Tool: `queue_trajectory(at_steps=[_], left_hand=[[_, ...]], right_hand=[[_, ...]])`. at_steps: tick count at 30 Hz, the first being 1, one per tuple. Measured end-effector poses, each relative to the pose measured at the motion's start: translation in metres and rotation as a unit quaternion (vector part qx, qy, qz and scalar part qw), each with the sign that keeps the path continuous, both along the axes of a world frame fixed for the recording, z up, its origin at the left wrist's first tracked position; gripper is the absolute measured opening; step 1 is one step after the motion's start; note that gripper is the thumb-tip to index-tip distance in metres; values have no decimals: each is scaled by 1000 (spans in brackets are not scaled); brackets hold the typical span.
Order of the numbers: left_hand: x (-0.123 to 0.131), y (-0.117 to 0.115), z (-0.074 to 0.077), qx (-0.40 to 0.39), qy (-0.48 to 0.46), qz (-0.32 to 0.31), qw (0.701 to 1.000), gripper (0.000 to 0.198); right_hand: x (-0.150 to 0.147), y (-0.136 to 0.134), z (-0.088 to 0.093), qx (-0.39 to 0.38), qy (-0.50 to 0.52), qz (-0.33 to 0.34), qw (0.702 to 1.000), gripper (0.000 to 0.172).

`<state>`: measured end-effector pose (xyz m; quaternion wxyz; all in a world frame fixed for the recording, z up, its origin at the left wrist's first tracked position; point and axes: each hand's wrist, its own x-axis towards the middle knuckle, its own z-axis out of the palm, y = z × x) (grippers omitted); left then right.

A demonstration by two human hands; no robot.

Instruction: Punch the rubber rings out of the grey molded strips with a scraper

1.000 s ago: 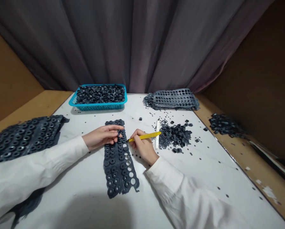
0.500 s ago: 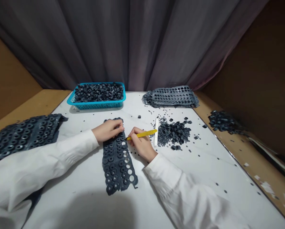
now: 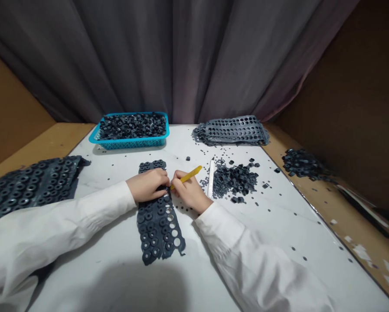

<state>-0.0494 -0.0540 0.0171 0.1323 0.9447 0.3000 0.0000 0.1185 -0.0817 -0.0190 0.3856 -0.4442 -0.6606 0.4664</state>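
Observation:
A strip of black rubber sheet (image 3: 153, 225) with raised rings lies lengthwise on the white table, with a row of punched-out holes along its right edge. Across its upper part rests my left hand (image 3: 149, 183), its bent fingers gripping the strip at the right edge. My right hand (image 3: 189, 193) is closed around a slim yellow craft knife (image 3: 191, 173), whose lower end meets that same edge beside my left fingertips. The blade tip is hidden by the fingers. Just right of my right hand lies a white craft knife (image 3: 210, 178) next to a pile of small black rubber pieces (image 3: 238, 178).
A blue basket (image 3: 129, 142) full of black rubber rings stands at the back left. Stacked perforated sheets (image 3: 233, 131) lie at the back right. Another ringed sheet (image 3: 34, 186) is at the left, and more black pieces (image 3: 306, 164) sit beyond the right edge.
My left hand has slid slightly toward me along the strip, its fingers now lower at the edge. The yellow knife is tilted more steeply, its lower end closer to my left fingers.

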Motion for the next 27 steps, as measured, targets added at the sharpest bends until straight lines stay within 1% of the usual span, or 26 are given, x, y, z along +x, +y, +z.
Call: queue_trajectory(at_steps=[3, 6, 7, 8, 9, 11, 12, 13, 16, 18, 19, 21, 23, 24, 25, 26, 27], left_hand=[[1, 1, -4, 14, 2, -12, 1000, 17], [-3, -1, -11, -4, -53, -12, 999, 24], [-5, -2, -12, -20, -88, 6, 996, 24], [-7, -3, -13, -37, -131, 43, 990, 23], [-10, -4, -12, -51, -176, 95, 978, 22], [-16, -3, -8, -76, -254, 207, 942, 23], [-18, -2, -6, -90, -282, 246, 923, 25], [-20, -1, -3, -110, -302, 267, 909, 26], [-20, 5, 3, -203, -343, 280, 873, 28], [-15, 9, 3, -282, -366, 298, 836, 28], [-12, 11, 2, -326, -378, 306, 810, 26], [-5, 16, -2, -421, -405, 315, 748, 20], [-1, 20, -5, -513, -426, 311, 678, 16], [-1, 22, -7, -545, -433, 309, 647, 17], [-1, 23, -10, -565, -439, 310, 626, 19], [-1, 23, -13, -570, -442, 314, 617, 20], [-3, 23, -15, -564, -442, 317, 621, 19]], right_hand=[[1, -1, 0, 3, 1, 0, 1000, 17], [1, -2, 0, 5, -7, -4, 1000, 17], [1, -2, 0, 4, -11, -5, 1000, 17], [1, -3, 0, 3, -14, -6, 1000, 18], [0, -3, -1, 2, -15, -6, 1000, 18], [0, -4, -3, -4, -10, -7, 1000, 18], [0, -4, -3, -8, -6, -7, 1000, 18], [1, -3, -3, -14, -1, -6, 1000, 17], [3, 0, -1, -35, 22, -12, 999, 14], [5, 6, 2, -44, 46, -40, 997, 14], [6, 9, 4, -48, 58, -57, 996, 13], [7, 14, 7, -54, 73, -81, 993, 13], [5, 18, 5, -63, 78, -75, 992, 13], [4, 19, 3, -67, 79, -66, 992, 13], [3, 19, 1, -71, 81, -57, 993, 14], [2, 19, -3, -74, 83, -52, 992, 14], [1, 18, -6, -76, 85, -50, 992, 14]])
